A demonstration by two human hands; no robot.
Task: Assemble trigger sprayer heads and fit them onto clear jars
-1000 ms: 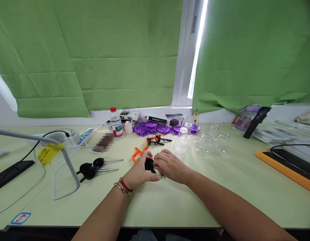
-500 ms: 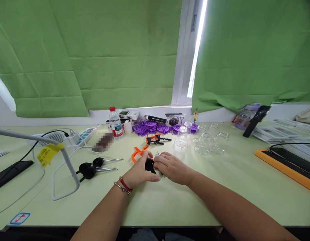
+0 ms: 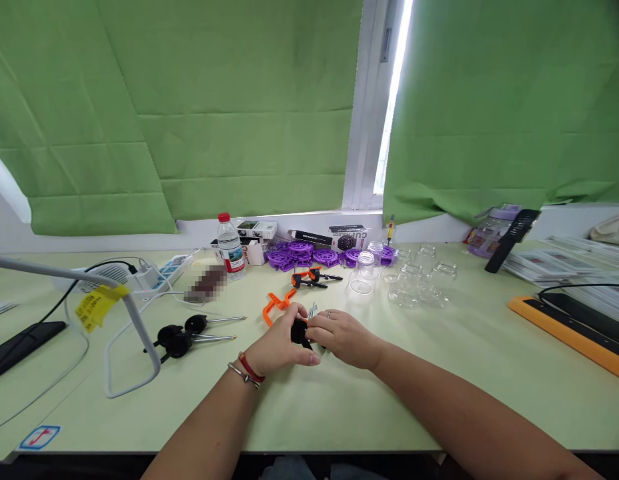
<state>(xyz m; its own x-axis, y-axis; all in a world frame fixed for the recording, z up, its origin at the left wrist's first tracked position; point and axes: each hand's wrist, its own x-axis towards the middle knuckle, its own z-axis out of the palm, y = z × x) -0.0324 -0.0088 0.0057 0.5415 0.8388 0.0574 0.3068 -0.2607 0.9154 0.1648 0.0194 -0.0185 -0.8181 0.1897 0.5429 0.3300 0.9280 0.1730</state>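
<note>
Head view: at the far left a black slab (image 3: 27, 348) lies on the table (image 3: 369, 413), beside a white frame (image 3: 141, 333) with a yellow tag (image 3: 97, 308). Just right of the frame, black cups (image 3: 178, 344) lie in a cluster, their silver rods (image 3: 214, 337) pointing right. Behind them are a power strip (image 3: 172, 268) and a blurred brown item. The bottle (image 3: 231, 250) stands upright near the boxes (image 3: 259, 230) along the wall.

At the middle, the left hand (image 3: 275, 348) has its fingers curled round the far side of the black part (image 3: 299, 331), its thumb reaching out along the near side; the part sits between the two hands. The right hand (image 3: 343, 339) has its fingers pressed together against the part's right side; its thumb is hidden, so I cannot tell what they pinch. Silver tips (image 3: 313, 310) stick up beside those fingers.

Just beyond the left hand lies an orange piece (image 3: 275, 303). Orange-and-black clips (image 3: 307, 283) lie farther back, before the purple rings (image 3: 300, 251). Clear glasses (image 3: 362, 277) stand to the right, then a lilac jug (image 3: 489, 235), and at the far right an orange-edged device (image 3: 554, 327).
</note>
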